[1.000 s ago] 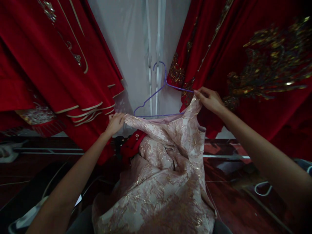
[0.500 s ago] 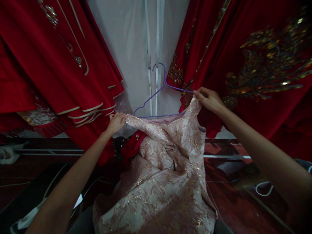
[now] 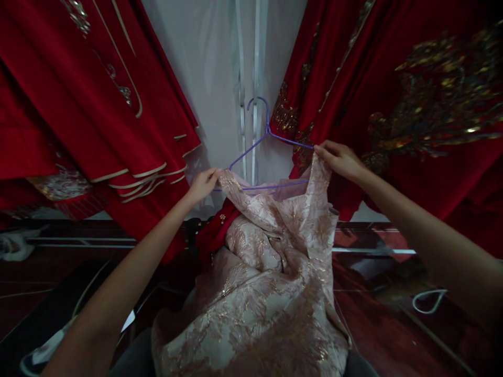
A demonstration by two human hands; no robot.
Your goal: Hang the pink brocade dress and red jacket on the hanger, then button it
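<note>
Red cloth with pale piping, a long embroidered garment (image 3: pixel 98 104), hangs to the left of the left grip (image 3: pixel 206 184). That grip is pinched on the left strap (image 3: pixel 231 182) of a pale pink-and-gold brocade dress (image 3: pixel 267 324), whose body spreads below and between both grips. Half a second ago this strap lay outside the hanger's bare left corner; now it has come inward of it, so both straps appear to be at the arms of the thin purple hanger (image 3: pixel 268 116); whether the left one is fully looped, I cannot tell. The hanger's hook rises above and between the grips. Rightward, the right grip (image 3: pixel 341 159) pinches the right strap (image 3: pixel 319 175) against the hanger's arm, much as before. Beyond it hangs a red garment with gold sequins (image 3: pixel 448 99).
</note>
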